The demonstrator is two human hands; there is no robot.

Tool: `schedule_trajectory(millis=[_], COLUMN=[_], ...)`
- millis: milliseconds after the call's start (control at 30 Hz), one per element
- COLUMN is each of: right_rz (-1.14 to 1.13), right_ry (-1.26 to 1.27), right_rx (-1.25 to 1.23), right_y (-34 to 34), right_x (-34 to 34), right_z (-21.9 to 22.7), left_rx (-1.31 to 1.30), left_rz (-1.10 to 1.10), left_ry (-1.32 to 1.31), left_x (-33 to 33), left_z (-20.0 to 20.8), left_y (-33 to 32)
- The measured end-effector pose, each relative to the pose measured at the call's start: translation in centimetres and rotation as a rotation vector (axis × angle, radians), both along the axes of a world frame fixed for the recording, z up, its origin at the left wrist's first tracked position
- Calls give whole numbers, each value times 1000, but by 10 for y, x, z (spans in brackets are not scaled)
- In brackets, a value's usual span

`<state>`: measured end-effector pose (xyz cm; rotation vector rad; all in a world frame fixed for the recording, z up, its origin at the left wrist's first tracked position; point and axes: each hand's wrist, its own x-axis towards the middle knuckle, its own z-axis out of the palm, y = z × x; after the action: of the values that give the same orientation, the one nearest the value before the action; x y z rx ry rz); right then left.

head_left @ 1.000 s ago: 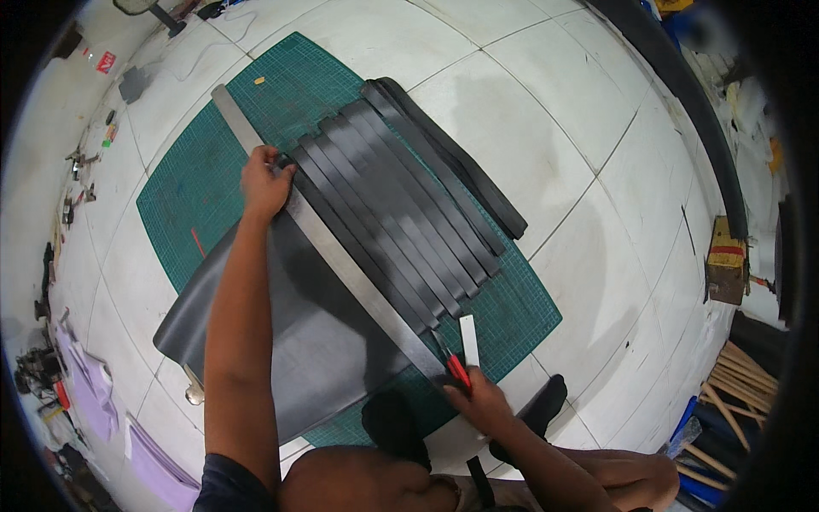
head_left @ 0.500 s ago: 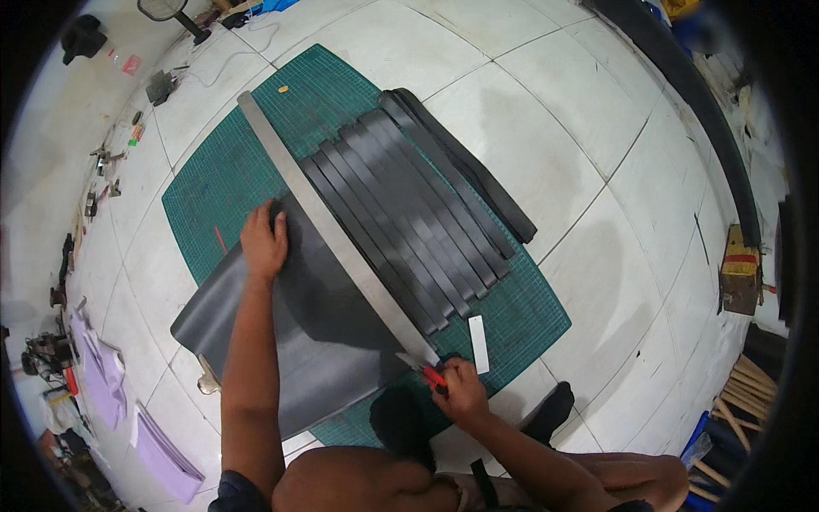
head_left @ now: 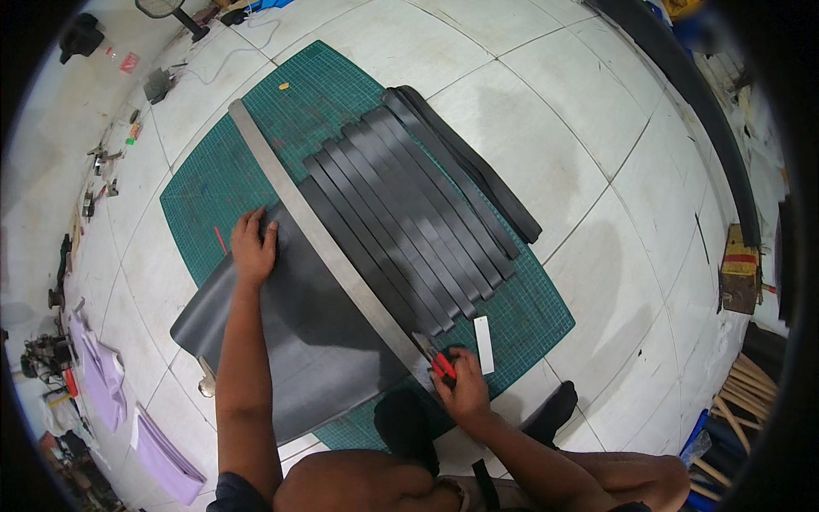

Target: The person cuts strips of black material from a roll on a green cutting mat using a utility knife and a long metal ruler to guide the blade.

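L hand (head_left: 253, 249) flat, fingers spread on black leather sheet (head_left: 299, 341), just left of steel ruler (head_left: 328, 252) | R hand (head_left: 461, 388) grip pinching red cutter (head_left: 442, 365) at ruler's near end | sheet on green cutting mat (head_left: 213, 183), floppy, prob. slippery; press near ruler | cut strips (head_left: 409, 222) right of ruler

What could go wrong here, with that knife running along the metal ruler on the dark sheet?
The left hand lies flat on the black sheet right beside the long metal ruler; if the red-handled knife in the right hand jumps the edge, those fingers could be caught. The ruler looks held by little else, so it might slide and skew the cut. The knife also sits close to the person's own legs.
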<state>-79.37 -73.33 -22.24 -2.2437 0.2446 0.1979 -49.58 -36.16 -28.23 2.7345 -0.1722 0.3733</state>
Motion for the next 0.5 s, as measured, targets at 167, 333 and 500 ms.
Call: schedule_trajectory(millis=[167, 333, 500], right_rz=[-20, -76, 17], right_ry=[16, 102, 9], right_rx=[36, 52, 36], right_y=[1, 5, 0], right_x=[17, 28, 23], right_z=[-10, -3, -14], left_rx=[99, 94, 115], left_rz=[15, 29, 18], left_ry=[-2, 62, 34], left_x=[-17, -16, -20], left_z=[11, 15, 10], left_y=[10, 10, 19])
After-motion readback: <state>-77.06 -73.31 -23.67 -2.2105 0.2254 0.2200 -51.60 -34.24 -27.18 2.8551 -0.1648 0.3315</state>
